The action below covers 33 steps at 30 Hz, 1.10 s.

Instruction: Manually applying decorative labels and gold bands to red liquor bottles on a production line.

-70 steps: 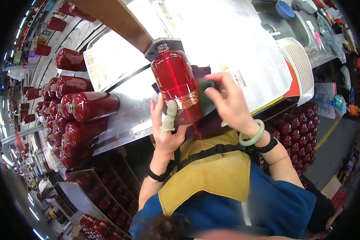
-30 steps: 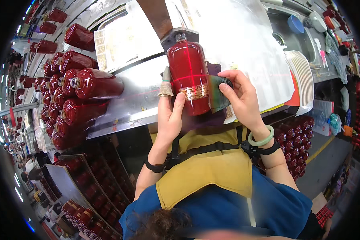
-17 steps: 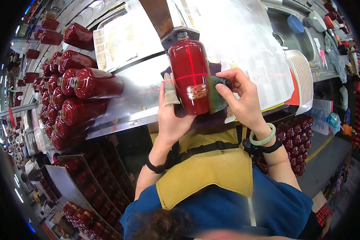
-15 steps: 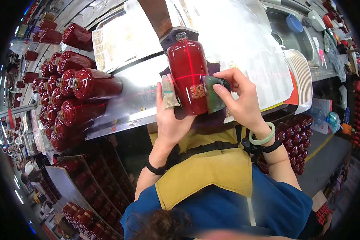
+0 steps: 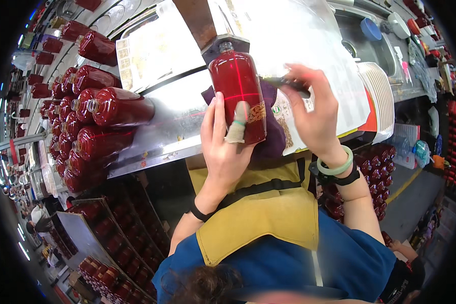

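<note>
A dark red bottle [image 5: 233, 76] with a clear neck lies on a purple cloth [image 5: 273, 124], its neck end against a metal stop. Red crossed light lines fall on it, and a gold decal [image 5: 257, 112] shows on its right side. My left hand [image 5: 228, 154] is closed round the bottle's lower left; its thumb, in a cloth finger cover [image 5: 238, 124], presses on the glass. To the right, apart from the bottle, my right hand [image 5: 316, 114] pinches a flat dark scraper [image 5: 291, 85], partly smeared by motion.
Several red bottles [image 5: 119, 106] lie stacked on the left of the metal bench [image 5: 172, 111]. White paper [image 5: 309, 45] covers the right side, with decal sheets [image 5: 157, 48] beyond. A sink [image 5: 349, 30] with a blue bowl [image 5: 371, 29] is far right. Racks of bottles [image 5: 375, 172] stand below.
The bottle has turned, carrying its decal to the right. My left thumb has moved onto the glass. My right hand has lifted the scraper off the bottle, up and to the right.
</note>
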Each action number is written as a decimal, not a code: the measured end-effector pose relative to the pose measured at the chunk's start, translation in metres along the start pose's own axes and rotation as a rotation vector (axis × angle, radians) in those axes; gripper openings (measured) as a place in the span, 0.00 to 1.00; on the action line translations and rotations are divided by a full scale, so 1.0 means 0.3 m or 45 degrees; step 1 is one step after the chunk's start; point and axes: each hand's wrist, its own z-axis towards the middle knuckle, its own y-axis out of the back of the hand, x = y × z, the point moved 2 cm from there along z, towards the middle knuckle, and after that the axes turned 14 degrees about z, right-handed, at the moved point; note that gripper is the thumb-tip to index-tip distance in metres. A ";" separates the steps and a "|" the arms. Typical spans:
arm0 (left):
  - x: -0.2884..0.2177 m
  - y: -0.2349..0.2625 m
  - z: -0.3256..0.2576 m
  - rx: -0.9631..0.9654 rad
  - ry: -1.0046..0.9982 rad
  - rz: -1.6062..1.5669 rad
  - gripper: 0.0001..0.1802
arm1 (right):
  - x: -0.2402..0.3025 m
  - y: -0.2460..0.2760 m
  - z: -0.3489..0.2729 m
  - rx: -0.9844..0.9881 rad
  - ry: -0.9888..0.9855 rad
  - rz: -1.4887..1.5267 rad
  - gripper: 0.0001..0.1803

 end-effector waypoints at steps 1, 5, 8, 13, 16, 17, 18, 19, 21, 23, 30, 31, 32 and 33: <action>0.003 -0.014 -0.013 -0.059 0.138 -0.142 0.53 | -0.009 -0.004 -0.022 0.119 0.139 -0.131 0.15; 0.026 -0.037 -0.045 -0.041 0.400 -0.403 0.60 | 0.065 -0.044 -0.105 0.679 0.624 -0.157 0.12; 0.009 -0.030 -0.053 -0.132 0.388 -0.332 0.65 | -0.015 -0.059 0.020 0.350 0.577 -0.312 0.14; 0.031 -0.035 -0.050 -0.122 0.346 -0.372 0.62 | 0.066 -0.079 -0.057 0.644 0.737 -0.137 0.11; 0.015 -0.019 -0.051 -0.173 0.399 -0.434 0.54 | 0.017 -0.094 0.004 0.473 0.498 -0.220 0.09; 0.013 -0.019 -0.047 -0.237 0.425 -0.453 0.48 | -0.005 -0.070 0.059 0.385 0.464 -0.278 0.08; 0.021 -0.016 -0.051 -0.222 0.400 -0.450 0.51 | -0.003 -0.044 0.088 0.246 0.599 -0.381 0.10; 0.026 -0.024 -0.054 -0.223 0.394 -0.451 0.51 | -0.005 -0.046 0.064 0.241 0.600 -0.383 0.10; 0.038 -0.035 -0.056 -0.168 0.368 -0.425 0.54 | 0.029 -0.074 -0.040 0.577 0.663 -0.086 0.11; 0.053 -0.023 -0.073 -0.114 0.385 -0.435 0.56 | 0.061 -0.091 -0.062 0.668 0.622 -0.058 0.13; 0.090 -0.038 -0.083 -0.022 0.315 -0.499 0.54 | 0.023 -0.089 -0.070 0.586 0.825 -0.147 0.10; 0.090 -0.039 -0.093 0.024 0.346 -0.548 0.52 | 0.053 -0.101 -0.108 0.719 0.818 -0.132 0.11; 0.087 -0.036 -0.094 0.025 0.346 -0.542 0.53 | 0.036 -0.112 -0.081 0.606 0.696 -0.143 0.11; 0.082 -0.035 -0.091 0.026 0.346 -0.536 0.54 | 0.007 -0.118 -0.028 0.492 0.573 -0.154 0.12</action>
